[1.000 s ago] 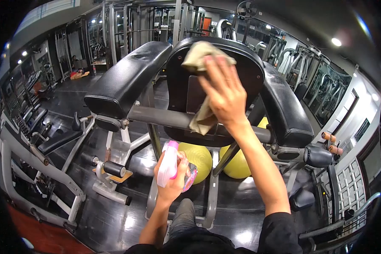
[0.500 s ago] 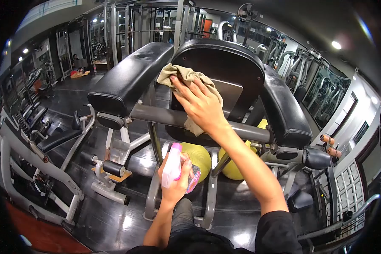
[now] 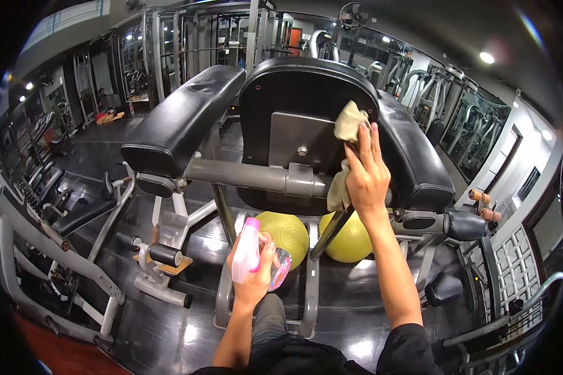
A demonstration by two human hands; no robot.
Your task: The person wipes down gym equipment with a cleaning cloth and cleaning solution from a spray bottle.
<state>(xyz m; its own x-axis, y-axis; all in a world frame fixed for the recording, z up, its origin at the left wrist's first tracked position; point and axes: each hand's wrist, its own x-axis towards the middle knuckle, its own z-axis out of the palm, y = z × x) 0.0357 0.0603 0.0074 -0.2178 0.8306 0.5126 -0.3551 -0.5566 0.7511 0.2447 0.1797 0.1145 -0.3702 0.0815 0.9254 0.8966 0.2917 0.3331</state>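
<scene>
My right hand (image 3: 368, 181) presses a beige cloth (image 3: 350, 122) to the right side of the black backrest's rear panel (image 3: 294, 94). Part of the cloth hangs below, by the grey crossbar (image 3: 238, 174). Lower down, my left hand (image 3: 254, 275) is wrapped round a white and pink spray bottle (image 3: 247, 250). A metal plate with a bolt (image 3: 302, 150) shows at the middle of the panel. Long black pads flank the backrest, one on the left (image 3: 184, 119) and one on the right (image 3: 416, 156).
Two yellow-green balls, left (image 3: 288, 234) and right (image 3: 350, 240), lie on the floor behind the machine's legs. Other gym machines stand at the left (image 3: 56, 250) and right. A fan (image 3: 354, 15) is at the back.
My right hand has moved with the cloth from the left and middle of the panel to its right side. My left hand still holds the bottle in nearly the same place.
</scene>
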